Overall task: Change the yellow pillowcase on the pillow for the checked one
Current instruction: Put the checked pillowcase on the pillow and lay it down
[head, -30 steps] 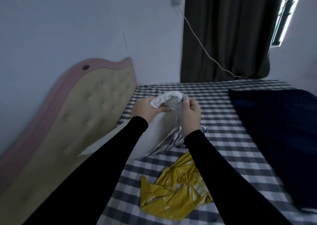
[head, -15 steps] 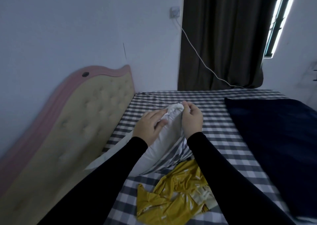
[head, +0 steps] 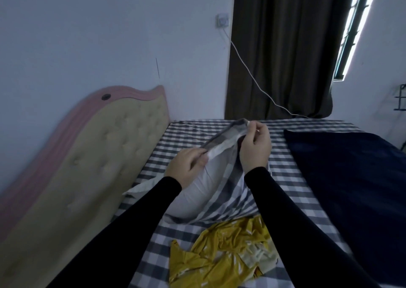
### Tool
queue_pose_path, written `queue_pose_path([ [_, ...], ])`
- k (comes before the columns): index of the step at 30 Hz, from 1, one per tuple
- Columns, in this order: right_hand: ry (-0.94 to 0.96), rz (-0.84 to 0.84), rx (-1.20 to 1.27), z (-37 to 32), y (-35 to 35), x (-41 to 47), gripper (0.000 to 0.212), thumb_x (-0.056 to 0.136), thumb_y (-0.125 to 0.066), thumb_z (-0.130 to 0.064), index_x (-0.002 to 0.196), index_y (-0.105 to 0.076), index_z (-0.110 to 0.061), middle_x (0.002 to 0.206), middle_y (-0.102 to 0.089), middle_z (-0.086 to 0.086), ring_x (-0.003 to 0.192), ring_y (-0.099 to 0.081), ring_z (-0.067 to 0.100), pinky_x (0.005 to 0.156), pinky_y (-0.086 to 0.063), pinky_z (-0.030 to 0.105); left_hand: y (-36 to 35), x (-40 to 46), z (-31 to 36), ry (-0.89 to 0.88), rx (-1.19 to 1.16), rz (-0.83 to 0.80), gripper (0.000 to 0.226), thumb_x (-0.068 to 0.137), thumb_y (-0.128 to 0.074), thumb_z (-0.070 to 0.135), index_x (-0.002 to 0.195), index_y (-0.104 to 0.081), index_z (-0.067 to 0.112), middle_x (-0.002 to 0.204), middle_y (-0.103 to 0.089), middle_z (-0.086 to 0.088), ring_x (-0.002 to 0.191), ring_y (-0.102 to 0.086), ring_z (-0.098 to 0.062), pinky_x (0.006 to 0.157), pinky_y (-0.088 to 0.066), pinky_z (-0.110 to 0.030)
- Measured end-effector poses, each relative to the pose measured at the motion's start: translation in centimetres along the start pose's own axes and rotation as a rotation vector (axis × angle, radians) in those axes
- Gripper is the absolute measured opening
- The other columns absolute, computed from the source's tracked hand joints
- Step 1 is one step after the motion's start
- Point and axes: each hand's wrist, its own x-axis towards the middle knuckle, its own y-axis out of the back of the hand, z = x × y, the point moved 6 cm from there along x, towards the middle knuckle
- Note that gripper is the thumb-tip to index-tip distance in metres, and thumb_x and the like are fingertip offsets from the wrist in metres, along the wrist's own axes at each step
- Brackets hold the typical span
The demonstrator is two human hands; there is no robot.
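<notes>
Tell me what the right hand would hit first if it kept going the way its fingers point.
The right hand points up and away, toward the far end of the bed. Past the checked pillowcase it pinches, probably the dark curtain; depth is unclear.

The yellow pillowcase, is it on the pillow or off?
Off. The yellow pillowcase lies crumpled on the checked sheet, beside the pillow.

I see the white pillow (head: 197, 191) propped on end, the checked pillowcase (head: 232, 191) partly around it, the yellow pillowcase (head: 222, 259) crumpled just beside it on the bed.
</notes>
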Motion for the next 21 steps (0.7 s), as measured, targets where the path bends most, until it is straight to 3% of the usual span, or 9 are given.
queue_pose_path([
  [2, 0.094, -0.140, 0.006, 0.1, -0.8, -0.5, 0.015, 0.096, -0.052, -0.026, 0.109, -0.053, -0.019, 0.083, -0.066, -0.004, 0.077, -0.063, 0.003, 0.072, -0.050, 0.021, 0.1, -1.7, -2.4, 0.017, 0.115, -0.057, 0.078, 0.082, -0.032, 0.079, 0.125, -0.060, 0.020, 0.118, -0.063, 0.005, 0.108, -0.054, -0.013, 0.093, -0.040, -0.028],
  [3, 0.171, -0.248, -0.008, 0.1, -1.4, -0.9, 0.022, 0.094, -0.056, -0.023, 0.115, -0.050, -0.021, 0.091, -0.067, -0.001, 0.086, -0.064, 0.006, 0.079, -0.050, 0.020, 0.4, -2.3, -3.6, 0.031, 0.180, -0.055, 0.081, 0.078, -0.033, 0.083, 0.125, -0.059, 0.021, 0.118, -0.063, 0.006, 0.107, -0.054, -0.014, 0.092, -0.041, -0.029],
  [6, 0.599, -0.606, -0.345, 0.5, -3.9, -4.3, 0.045, 0.085, -0.063, -0.039, 0.124, -0.053, -0.019, 0.125, -0.055, 0.004, 0.125, -0.044, 0.020, 0.111, -0.033, 0.035, 1.3, -3.2, -5.2, 0.146, 0.325, 0.009, 0.088, 0.077, -0.023, 0.086, 0.118, -0.061, 0.019, 0.110, -0.066, 0.002, 0.100, -0.057, -0.021, 0.086, -0.042, -0.032],
  [8, 0.849, -0.758, -0.664, 1.9, -5.6, -6.7, 0.061, 0.076, -0.057, -0.063, 0.124, -0.057, -0.025, 0.140, -0.044, 0.005, 0.138, -0.026, 0.031, 0.114, -0.013, 0.053, 1.6, -3.5, -5.9, 0.230, 0.329, 0.053, 0.091, 0.079, -0.014, 0.084, 0.115, -0.063, 0.017, 0.105, -0.068, -0.003, 0.096, -0.059, -0.025, 0.082, -0.042, -0.033],
  [10, 0.925, -0.831, -0.861, 3.0, -6.6, -7.4, 0.076, 0.067, -0.056, -0.076, 0.126, -0.056, -0.030, 0.143, -0.042, 0.005, 0.140, -0.020, 0.034, 0.110, -0.010, 0.063, 1.7, -4.0, -6.6, 0.279, 0.251, 0.045, 0.091, 0.081, -0.011, 0.082, 0.115, -0.063, 0.017, 0.105, -0.068, -0.003, 0.097, -0.060, -0.025, 0.083, -0.045, -0.036],
  [13, 0.882, -0.768, -0.980, 3.3, -7.3, -6.2, 0.086, 0.057, -0.065, -0.076, 0.128, -0.053, -0.030, 0.135, -0.049, 0.007, 0.136, -0.023, 0.034, 0.107, -0.011, 0.067, 1.9, -4.4, -8.7, 0.426, -0.045, 0.019, 0.078, 0.084, -0.017, 0.074, 0.110, -0.068, 0.020, 0.104, -0.069, 0.002, 0.099, -0.062, -0.020, 0.088, -0.047, -0.036],
  [16, 0.800, -0.660, -1.025, 3.2, -6.9, -4.1, 0.079, 0.054, -0.074, -0.068, 0.122, -0.059, -0.029, 0.128, -0.053, 0.010, 0.132, -0.032, 0.037, 0.104, -0.013, 0.072, 3.8, -4.5, -12.0, 0.684, -0.104, 0.024, 0.066, 0.089, -0.025, 0.065, 0.103, -0.071, 0.020, 0.113, -0.069, -0.004, 0.106, -0.061, -0.023, 0.099, -0.043, -0.036],
  [19, 0.708, -0.547, -1.079, 3.5, -6.3, -1.7, 0.074, 0.054, -0.080, -0.057, 0.118, -0.061, -0.025, 0.125, -0.054, 0.013, 0.130, -0.036, 0.043, 0.101, -0.011, 0.075, 4.9, -7.1, -15.0, 0.920, -0.211, -0.039, 0.081, 0.080, -0.031, 0.080, 0.129, -0.059, 0.023, 0.141, -0.050, -0.002, 0.128, -0.046, -0.023, 0.115, -0.027, -0.040],
  [21, 0.655, -0.492, -1.105, 3.9, -6.2, -0.7, 0.072, 0.059, -0.080, -0.051, 0.122, -0.057, -0.024, 0.130, -0.050, 0.014, 0.136, -0.027, 0.043, 0.101, -0.006, 0.076, 4.1, -7.9, -14.6, 0.925, -0.342, -0.062, 0.091, 0.071, -0.037, 0.088, 0.138, -0.049, 0.026, 0.144, -0.047, 0.003, 0.127, -0.047, -0.020, 0.113, -0.032, -0.040],
])
